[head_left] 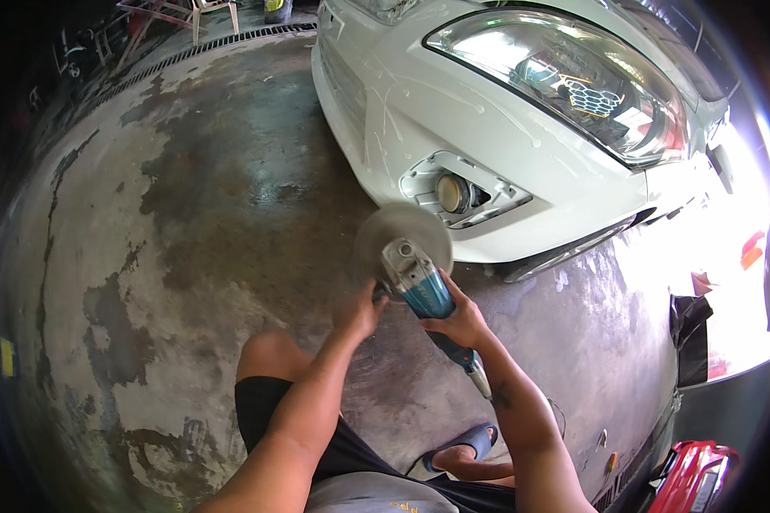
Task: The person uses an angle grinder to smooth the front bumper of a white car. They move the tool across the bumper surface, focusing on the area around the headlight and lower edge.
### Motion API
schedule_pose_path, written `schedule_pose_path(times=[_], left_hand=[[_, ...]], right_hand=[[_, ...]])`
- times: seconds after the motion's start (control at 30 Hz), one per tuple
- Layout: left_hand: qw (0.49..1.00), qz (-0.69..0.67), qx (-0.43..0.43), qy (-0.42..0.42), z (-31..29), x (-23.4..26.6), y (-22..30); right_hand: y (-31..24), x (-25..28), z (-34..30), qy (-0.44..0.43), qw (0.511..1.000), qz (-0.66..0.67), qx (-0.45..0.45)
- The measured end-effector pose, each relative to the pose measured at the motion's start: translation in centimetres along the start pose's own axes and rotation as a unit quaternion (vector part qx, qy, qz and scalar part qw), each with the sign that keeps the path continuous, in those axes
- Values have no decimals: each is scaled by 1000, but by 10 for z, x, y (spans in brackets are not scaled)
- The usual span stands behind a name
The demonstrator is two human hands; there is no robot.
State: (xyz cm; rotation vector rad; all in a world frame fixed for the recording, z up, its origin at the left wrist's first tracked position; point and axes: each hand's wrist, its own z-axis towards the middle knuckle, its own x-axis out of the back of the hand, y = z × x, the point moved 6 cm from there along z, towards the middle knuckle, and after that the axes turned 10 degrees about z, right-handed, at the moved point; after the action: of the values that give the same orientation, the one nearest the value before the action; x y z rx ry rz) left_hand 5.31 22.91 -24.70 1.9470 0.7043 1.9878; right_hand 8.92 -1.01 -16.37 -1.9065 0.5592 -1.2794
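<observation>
Teal-and-silver handheld polisher (429, 295) hangs by the glossy white car bumper (488, 248), fingers of the left hand (362, 315) curled round its black side grip (381, 292), the right hand's (462, 321) round its body; best keep the round grey disc (370, 232) flat

Left of the polisher (428, 295), floor (205, 248) gives free room; the bumper (526, 150) blocks ahead-right.

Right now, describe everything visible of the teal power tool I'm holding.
The power tool has a teal body, a grey, metal-looking head and a dark rear ending in a pale tip. A round grey disc at the head looks blurred, possibly spinning. It slants, head away from you, rear toward your right forearm. Your right hand grips the body; your left hand holds the dark side handle. The disc overlaps the white bumper in view; contact is unclear.
</observation>
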Motion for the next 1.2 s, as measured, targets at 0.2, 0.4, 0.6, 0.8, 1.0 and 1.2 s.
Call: schedule_pose_path(times=[0.2, 0.4, 0.6, 0.8, 1.0, 1.2], left_hand=[[989, -30, -7, 145, 37, 46, -40], [994, -3, 27, 104, 34, 45, -29], [998, -49, -20, -21, -13, -17, 33], [995, -85, -1, -56, -36, -49, 62], [999, -27, 25, -35, -7, -54, 31], [994, 17, 73, 73, 47, -8, -50]], right_hand=[[-24, -27, 62, -19, 998, 55, 26], [-37, -15, 54, -32, 998, 47, 3], [-2, 28, -28, -17, 997, -53, -44], [-4, 48, -66, -12, 991, -99, -85], [10, 19, -34, 9, 995, -71, -71], [-14, -39, 42, 6, 1000, -22, -1]])
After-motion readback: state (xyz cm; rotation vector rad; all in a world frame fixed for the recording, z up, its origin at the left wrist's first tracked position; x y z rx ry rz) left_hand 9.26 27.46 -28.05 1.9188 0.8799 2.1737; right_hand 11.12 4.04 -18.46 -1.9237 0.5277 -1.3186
